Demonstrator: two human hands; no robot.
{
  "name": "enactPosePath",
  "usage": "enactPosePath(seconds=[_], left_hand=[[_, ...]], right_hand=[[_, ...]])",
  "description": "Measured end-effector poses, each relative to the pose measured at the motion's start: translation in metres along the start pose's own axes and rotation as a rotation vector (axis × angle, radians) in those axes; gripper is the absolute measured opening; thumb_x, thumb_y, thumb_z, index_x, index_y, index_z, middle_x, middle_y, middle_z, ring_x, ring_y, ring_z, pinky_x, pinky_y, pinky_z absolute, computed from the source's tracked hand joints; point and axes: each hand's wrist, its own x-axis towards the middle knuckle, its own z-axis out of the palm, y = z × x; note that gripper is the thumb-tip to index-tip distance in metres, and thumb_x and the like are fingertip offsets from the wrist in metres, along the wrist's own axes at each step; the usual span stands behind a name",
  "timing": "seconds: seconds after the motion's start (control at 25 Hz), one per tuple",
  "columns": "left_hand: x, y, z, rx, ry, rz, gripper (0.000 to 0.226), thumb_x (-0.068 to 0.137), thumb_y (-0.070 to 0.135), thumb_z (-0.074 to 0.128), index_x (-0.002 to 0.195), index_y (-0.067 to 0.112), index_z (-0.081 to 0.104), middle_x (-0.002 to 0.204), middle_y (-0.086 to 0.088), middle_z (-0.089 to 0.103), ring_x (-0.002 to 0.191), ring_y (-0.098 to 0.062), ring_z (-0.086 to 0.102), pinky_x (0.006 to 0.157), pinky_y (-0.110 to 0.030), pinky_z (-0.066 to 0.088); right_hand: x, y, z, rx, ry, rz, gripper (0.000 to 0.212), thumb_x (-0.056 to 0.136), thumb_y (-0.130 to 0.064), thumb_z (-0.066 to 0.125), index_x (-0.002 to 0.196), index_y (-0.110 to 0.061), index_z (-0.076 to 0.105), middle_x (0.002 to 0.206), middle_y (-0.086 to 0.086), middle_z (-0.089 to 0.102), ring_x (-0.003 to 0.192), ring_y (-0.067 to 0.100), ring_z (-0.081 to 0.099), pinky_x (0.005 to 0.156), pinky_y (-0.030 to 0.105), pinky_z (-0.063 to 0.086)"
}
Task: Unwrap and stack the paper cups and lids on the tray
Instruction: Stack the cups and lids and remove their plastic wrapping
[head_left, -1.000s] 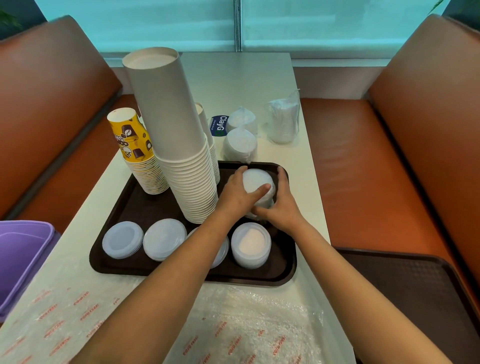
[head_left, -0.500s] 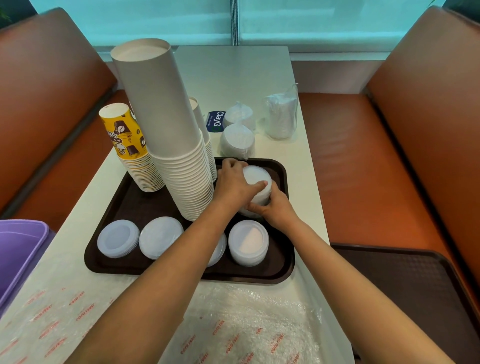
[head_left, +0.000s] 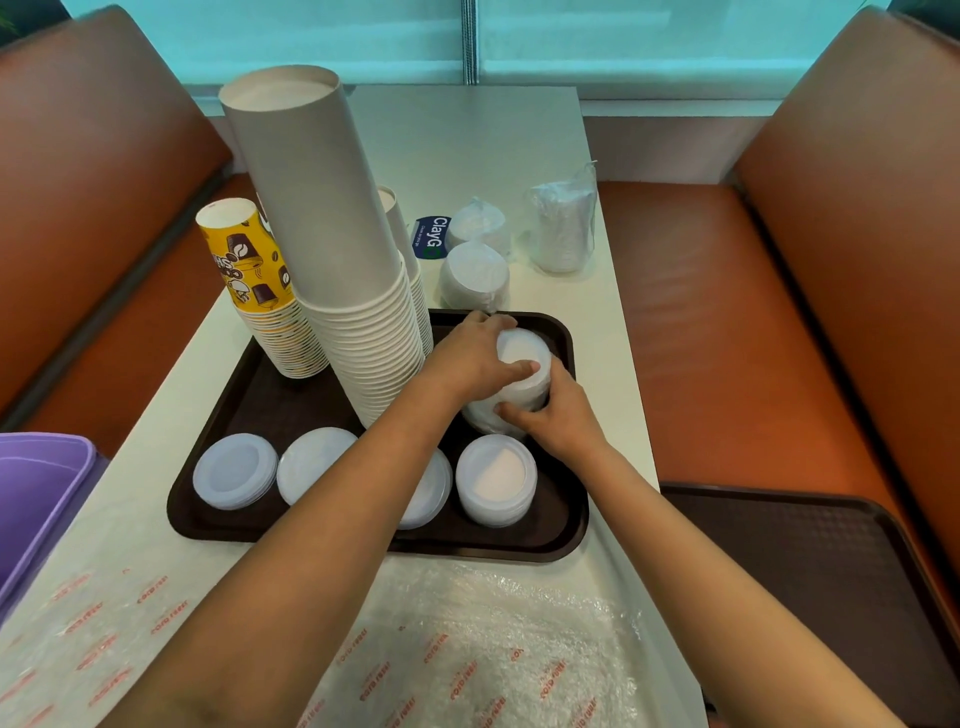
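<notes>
Lids (head_left: 521, 364) in a tall white stack stand near the back right corner of a dark brown tray (head_left: 571, 519), and a person grips the stack with both hands. The left hand (head_left: 467, 358) curls round its upper part, thumb laid across the front; the right hand (head_left: 558, 415) wraps its lower part, fingers bent round the base. Whether clear wrapping still covers this stack is hard to tell. The likely trouble from here is a topple or a spill: the stack is tall and narrow, and if the grip loosens unevenly, or wrap is tugged off sideways, the loose lids could slide apart across the tray. A careless elbow is the other risk, since the left forearm passes just beside a very tall tower of white paper cups (head_left: 332, 249), which leans slightly and could be knocked over. Beside that tower stands a shorter stack of yellow printed cups (head_left: 260, 291). Along the tray's near edge sit four low piles of lids, one (head_left: 496, 480) directly below the held stack, one partly hidden by the forearm. Behind the tray, on the white table (head_left: 493, 140), wait wrapped lid bundles (head_left: 475, 275) and a bagged stack (head_left: 563, 228). Crumpled plastic wrap (head_left: 493, 649) lies nearest the viewer, a purple bin (head_left: 36, 493) at left.
</notes>
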Motion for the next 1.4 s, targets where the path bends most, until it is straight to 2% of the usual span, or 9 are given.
enactPosePath(seconds=[0.16,0.44,0.72,0.8,0.92,1.04,1.12,1.24,1.4], left_hand=[[0.001,-0.001,-0.004,-0.013,-0.025,0.006,0.066,0.079,0.043,0.07,0.134,0.019,0.043,0.137,-0.003,0.044,0.124,-0.02,0.044,0.1,-0.032,0.035],[-0.002,-0.006,-0.007,-0.035,0.012,0.022,0.062,0.07,0.039,0.08,0.117,0.016,0.048,0.123,-0.002,0.047,0.103,-0.014,0.045,0.091,-0.029,0.038],[-0.011,0.0,-0.012,0.032,0.069,0.138,0.058,0.071,0.039,0.078,0.115,0.022,0.044,0.11,0.003,0.056,0.105,-0.021,0.053,0.092,-0.041,0.042],[-0.013,0.002,-0.013,-0.071,0.045,0.132,0.057,0.08,0.029,0.072,0.127,0.023,0.041,0.123,-0.003,0.055,0.115,-0.021,0.05,0.097,-0.033,0.039],[-0.023,0.007,-0.016,-0.349,0.105,0.063,0.047,0.088,0.015,0.059,0.133,0.018,0.044,0.129,-0.007,0.053,0.116,-0.017,0.05,0.091,-0.021,0.037],[-0.041,0.007,-0.022,-0.533,0.221,0.077,0.029,0.087,0.017,0.06,0.116,0.014,0.057,0.109,-0.003,0.063,0.104,-0.018,0.059,0.09,-0.029,0.046],[-0.064,0.001,-0.02,-0.572,0.269,0.137,0.02,0.087,0.014,0.061,0.106,0.017,0.059,0.095,0.009,0.063,0.091,-0.006,0.059,0.084,-0.019,0.045],[-0.103,-0.015,0.001,-0.432,0.333,0.276,0.019,0.085,0.005,0.06,0.102,0.012,0.065,0.093,0.008,0.065,0.086,-0.005,0.06,0.076,-0.007,0.042],[-0.125,-0.047,0.039,-0.094,0.192,0.485,0.027,0.078,0.008,0.044,0.1,0.014,0.06,0.106,-0.002,0.065,0.11,-0.013,0.052,0.099,-0.023,0.039]], right_hand=[[0.0,-0.003,0.002,-0.138,-0.02,0.025,0.101,0.061,-0.036,0.087,0.142,-0.024,0.028,0.133,-0.001,0.052,0.117,0.016,0.052,0.09,0.024,0.042],[-0.001,-0.004,0.004,-0.152,-0.009,-0.002,0.088,0.063,-0.033,0.085,0.137,-0.027,0.038,0.125,-0.003,0.058,0.11,0.016,0.056,0.083,0.025,0.042],[-0.002,-0.005,0.003,-0.171,-0.012,0.024,0.089,0.064,-0.034,0.084,0.138,-0.025,0.036,0.124,-0.002,0.058,0.109,0.018,0.057,0.081,0.025,0.041],[-0.002,-0.004,0.003,-0.177,-0.014,0.031,0.09,0.064,-0.035,0.084,0.139,-0.026,0.035,0.125,-0.002,0.058,0.111,0.019,0.056,0.084,0.026,0.043],[-0.001,-0.003,0.002,-0.161,-0.008,0.04,0.091,0.063,-0.034,0.084,0.139,-0.027,0.035,0.125,-0.003,0.058,0.112,0.02,0.056,0.086,0.029,0.044],[-0.001,-0.006,0.0,-0.161,-0.006,0.044,0.09,0.063,-0.031,0.084,0.139,-0.027,0.035,0.125,-0.004,0.057,0.11,0.017,0.055,0.085,0.029,0.043],[-0.002,-0.006,0.001,-0.15,-0.001,0.05,0.087,0.064,-0.028,0.083,0.138,-0.027,0.036,0.124,-0.006,0.057,0.108,0.013,0.054,0.084,0.025,0.04],[-0.003,-0.005,0.002,-0.144,0.009,0.047,0.085,0.065,-0.033,0.085,0.136,-0.026,0.039,0.128,-0.005,0.057,0.115,0.016,0.054,0.087,0.024,0.04],[-0.002,-0.004,0.002,-0.169,0.018,0.037,0.089,0.064,-0.03,0.085,0.139,-0.023,0.037,0.134,0.0,0.054,0.122,0.021,0.05,0.091,0.025,0.037]])
